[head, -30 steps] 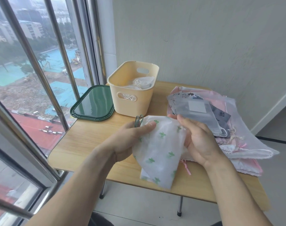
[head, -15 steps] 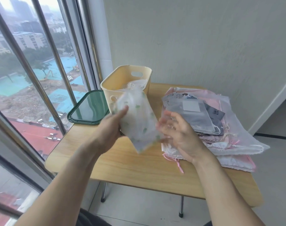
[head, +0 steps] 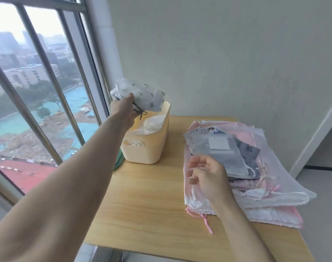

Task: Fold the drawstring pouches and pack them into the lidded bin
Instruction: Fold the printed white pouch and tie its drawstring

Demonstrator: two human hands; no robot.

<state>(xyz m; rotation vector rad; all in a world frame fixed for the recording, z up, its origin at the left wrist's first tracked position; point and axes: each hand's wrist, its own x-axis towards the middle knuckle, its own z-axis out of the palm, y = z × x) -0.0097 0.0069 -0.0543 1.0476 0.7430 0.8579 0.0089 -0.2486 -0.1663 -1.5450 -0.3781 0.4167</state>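
Note:
My left hand (head: 124,110) grips a folded white pouch with green leaf prints (head: 140,95) and holds it just above the open cream bin (head: 148,148); its dark drawstring dangles below my fingers. White pouches lie inside the bin. My right hand (head: 206,174) hovers over the near left part of the pouch pile (head: 255,186), fingers loosely curled and holding nothing. A grey pouch with a white label (head: 220,148) tops the pile.
The wooden table (head: 152,205) stands against a window with metal bars on the left and a wall behind. The green lid (head: 118,163) lies left of the bin, mostly hidden by my left arm. A pink drawstring (head: 204,220) trails from the pile.
My left hand has carried the folded leaf-print pouch away from the table's front and up over the bin. My right hand let go of it and moved back over the pile.

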